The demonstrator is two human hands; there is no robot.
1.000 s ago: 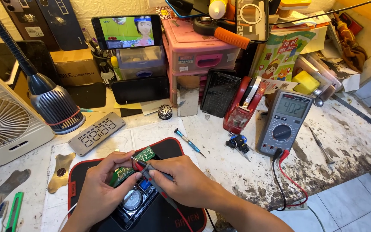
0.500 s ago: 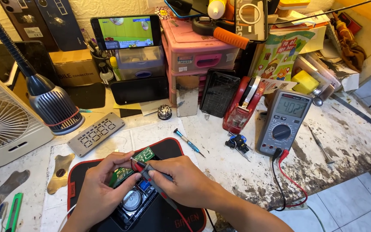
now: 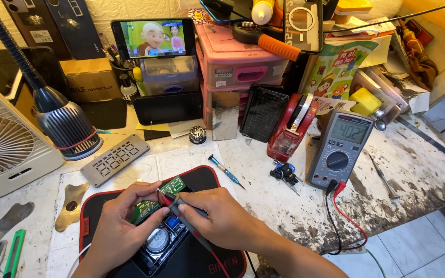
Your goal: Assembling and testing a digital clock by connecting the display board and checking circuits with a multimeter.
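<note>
1. Centrally, the green circuit board (image 3: 159, 198) lies at the near edge of the desk (image 3: 428, 170), over the black mat with red trim (image 3: 202, 177). Its long axis runs from lower left to upper right, and it sits tilted above a small opened device with a round metal part (image 3: 158, 241).
2. Left hand (image 3: 122, 229): grip pinching the board at its lower-left end, thumb on top, fingers beneath. This is the nearer hand to the board; it bears it.
3. Right hand (image 3: 227, 216): grip pressed together around the red test probe (image 3: 173, 203), held like a pen. The probe tip touches the board near its middle, coming in from the right, roughly across the board's long axis. The board thus lies left of and just beyond this grip.
4. A second, dark probe appears beside the red one in the same hand; whether its tip also touches cannot be told.
5. Red and black leads (image 3: 346, 221) run from the right hand's side to a grey multimeter (image 3: 340, 149), standing well apart to the right, display lit.
6. Between board and meter lies a small blue-handled screwdriver (image 3: 224, 171).
7. Farther out: red tape dispenser (image 3: 289, 131), pink drawer unit (image 3: 240, 72), phone showing a cartoon (image 3: 153, 38), desk lamp (image 3: 68, 123), white fan (image 3: 6, 146).
</note>
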